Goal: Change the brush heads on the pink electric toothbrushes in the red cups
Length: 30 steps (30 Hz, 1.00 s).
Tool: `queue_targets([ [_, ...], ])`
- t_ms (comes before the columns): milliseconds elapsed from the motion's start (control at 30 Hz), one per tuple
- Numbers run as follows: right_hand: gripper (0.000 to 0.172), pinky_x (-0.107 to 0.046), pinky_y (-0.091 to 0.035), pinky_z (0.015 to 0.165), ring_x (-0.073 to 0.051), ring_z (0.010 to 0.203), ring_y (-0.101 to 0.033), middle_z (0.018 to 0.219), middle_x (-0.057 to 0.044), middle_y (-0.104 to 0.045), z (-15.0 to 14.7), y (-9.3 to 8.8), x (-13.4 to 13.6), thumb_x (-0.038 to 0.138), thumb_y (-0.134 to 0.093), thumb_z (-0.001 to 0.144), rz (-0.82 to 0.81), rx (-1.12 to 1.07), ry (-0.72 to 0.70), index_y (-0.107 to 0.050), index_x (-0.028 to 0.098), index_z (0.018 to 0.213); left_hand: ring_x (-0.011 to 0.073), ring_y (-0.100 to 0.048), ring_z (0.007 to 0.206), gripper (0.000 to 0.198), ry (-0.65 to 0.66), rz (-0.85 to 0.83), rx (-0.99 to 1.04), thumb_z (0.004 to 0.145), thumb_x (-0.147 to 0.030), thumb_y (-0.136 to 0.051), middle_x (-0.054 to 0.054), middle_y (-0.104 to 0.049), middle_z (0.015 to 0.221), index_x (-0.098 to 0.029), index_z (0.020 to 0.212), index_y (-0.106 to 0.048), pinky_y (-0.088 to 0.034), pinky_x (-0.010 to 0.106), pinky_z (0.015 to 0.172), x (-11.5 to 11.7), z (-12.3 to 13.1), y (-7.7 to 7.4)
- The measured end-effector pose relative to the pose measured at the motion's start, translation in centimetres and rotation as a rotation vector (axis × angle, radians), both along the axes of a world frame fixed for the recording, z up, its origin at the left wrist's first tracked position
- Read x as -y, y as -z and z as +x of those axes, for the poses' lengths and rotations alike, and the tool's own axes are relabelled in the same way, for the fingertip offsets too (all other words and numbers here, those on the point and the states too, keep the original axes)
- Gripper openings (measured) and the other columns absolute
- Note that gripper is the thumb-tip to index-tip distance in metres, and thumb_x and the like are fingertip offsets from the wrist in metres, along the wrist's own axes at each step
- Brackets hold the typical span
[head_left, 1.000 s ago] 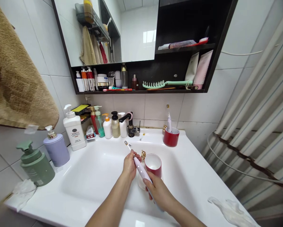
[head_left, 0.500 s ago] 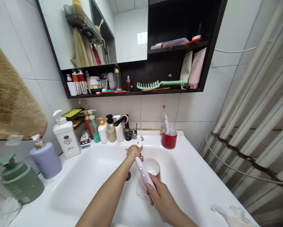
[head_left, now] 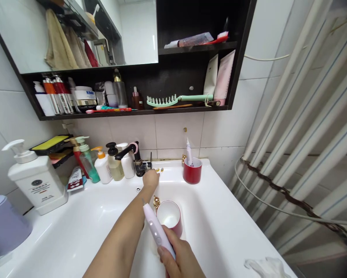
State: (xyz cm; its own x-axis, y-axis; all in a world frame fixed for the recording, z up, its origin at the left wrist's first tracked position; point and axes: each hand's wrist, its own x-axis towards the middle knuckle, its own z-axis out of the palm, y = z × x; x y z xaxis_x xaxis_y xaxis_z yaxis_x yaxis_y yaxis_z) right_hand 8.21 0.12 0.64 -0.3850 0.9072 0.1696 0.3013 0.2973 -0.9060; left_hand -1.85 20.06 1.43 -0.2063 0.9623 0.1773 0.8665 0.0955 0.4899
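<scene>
In my right hand [head_left: 177, 253] is a pale lilac electric toothbrush handle [head_left: 157, 228], tilted up to the left, its thin metal shaft bare at the top. My left hand [head_left: 150, 180] reaches to the back ledge right of the faucet, fingers curled and mostly hidden behind the hand. At its fingertips lie small white pieces with gold-coloured ends [head_left: 159, 170], perhaps brush heads. Below, a red cup with a white inside [head_left: 170, 215] stands in the white sink [head_left: 104, 227], partly behind my right hand. A gold-coloured ornament [head_left: 156, 202] shows beside this cup.
Another red cup [head_left: 192, 174] with a lilac toothbrush [head_left: 188, 151] stands on the back right ledge. The black faucet [head_left: 137, 158] and several pump bottles [head_left: 104, 170] line the back left. A dark shelf [head_left: 138, 113] overhangs the ledge. White pipes [head_left: 280, 116] stand at right.
My view has shifted to the right and closer. My left hand has moved slightly farther toward the back ledge. My right hand still holds the toothbrush handle.
</scene>
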Motion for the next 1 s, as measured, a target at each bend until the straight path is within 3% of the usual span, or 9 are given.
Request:
queue_targets([
  [200,0.037,-0.019,-0.033,0.041,-0.009,0.043,-0.041,0.056,0.001,-0.046,0.1,-0.3,0.1,0.040,-0.032,0.071,-0.033,-0.005,-0.006,-0.042,0.017,0.099,0.0238,-0.052,0.081,0.022,-0.017,-0.011,-0.098,0.066,-0.014,-0.043,0.019,-0.052,0.091,-0.009,0.085,-0.052,-0.036,0.030,0.067,0.8,-0.9,0.2],
  [400,0.036,-0.020,-0.035,0.043,-0.009,0.043,-0.041,0.056,0.001,-0.045,0.0,0.1,0.0,0.037,-0.033,0.071,-0.040,-0.006,0.009,-0.041,0.016,0.100,0.0255,-0.052,0.081,0.028,-0.039,-0.005,-0.120,0.068,-0.018,-0.039,0.018,-0.054,0.088,-0.011,0.093,-0.048,-0.036,0.033,0.065,1.5,-2.2,0.3],
  [667,0.043,-0.020,-0.035,0.040,-0.007,0.040,-0.039,0.055,0.003,-0.041,0.0,0.4,-0.2,0.041,-0.033,0.070,-0.122,-0.023,0.017,-0.038,0.016,0.104,0.0231,-0.049,0.087,0.017,-0.089,-0.024,0.033,0.066,-0.018,-0.042,0.014,-0.055,0.089,-0.015,0.076,-0.055,-0.033,0.031,0.070,1.4,-3.7,0.8],
  [833,0.041,-0.020,-0.034,0.039,-0.006,0.040,-0.037,0.059,0.003,-0.040,0.0,-0.4,0.1,0.039,-0.033,0.071,-0.232,-0.077,0.027,-0.039,0.014,0.103,0.0237,-0.048,0.088,0.005,-0.182,-0.027,0.265,0.062,-0.020,-0.048,0.012,-0.056,0.083,-0.016,0.059,-0.049,-0.033,0.030,0.070,4.6,-6.1,0.9],
  [1000,0.035,-0.019,-0.033,0.038,-0.006,0.040,-0.039,0.058,0.003,-0.039,-0.3,-0.5,0.7,0.035,-0.033,0.071,-0.289,-0.105,-0.017,-0.039,0.017,0.101,0.0164,-0.055,0.065,0.015,-0.200,-0.054,0.633,0.068,-0.027,-0.041,0.007,-0.056,0.064,-0.017,0.056,-0.041,-0.039,0.025,0.055,9.6,-7.3,0.6],
])
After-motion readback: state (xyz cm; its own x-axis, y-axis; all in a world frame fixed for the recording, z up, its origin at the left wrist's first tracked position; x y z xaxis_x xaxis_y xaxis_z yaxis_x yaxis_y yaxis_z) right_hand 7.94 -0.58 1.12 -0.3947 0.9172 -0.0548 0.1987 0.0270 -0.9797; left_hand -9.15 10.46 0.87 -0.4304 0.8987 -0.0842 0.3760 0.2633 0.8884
